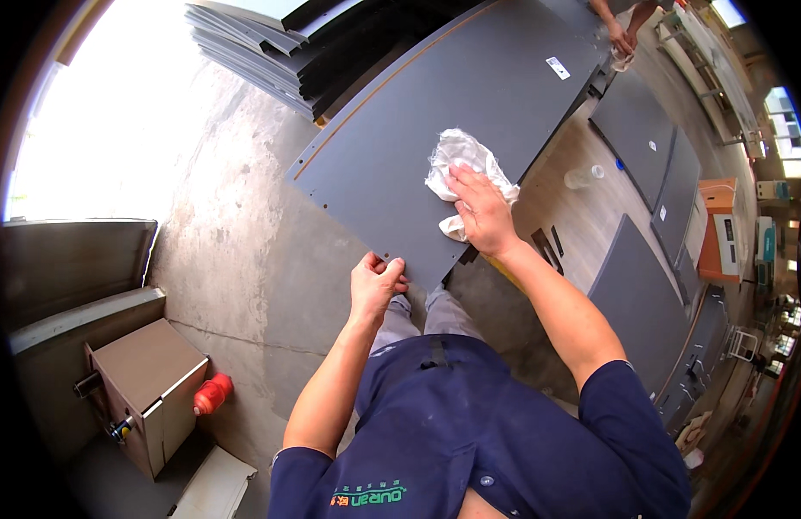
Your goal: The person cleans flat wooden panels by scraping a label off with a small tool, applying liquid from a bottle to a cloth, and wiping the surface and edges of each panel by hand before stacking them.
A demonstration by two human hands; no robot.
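Observation:
A large grey panel [392, 164] with small holes along its near edge lies in front of me. My left hand [376, 281] is closed on the panel's near edge, thumb on top and fingers curled at the rim. My right hand [482, 208] presses a crumpled white cloth [462, 154] against the panel's surface near its right edge. The fingers lie long and close together over the cloth, which bunches out beyond them. A white label [558, 67] is stuck on the panel's far part.
Another person's hands [623, 39] are at the panel's far right corner. Dark metal sheets [262, 52] are stacked at the far left. More grey panels [642, 285] and a clear bottle [583, 177] lie to the right. A brown box-shaped cabinet [149, 368] with a red fitting [213, 394] stands at left.

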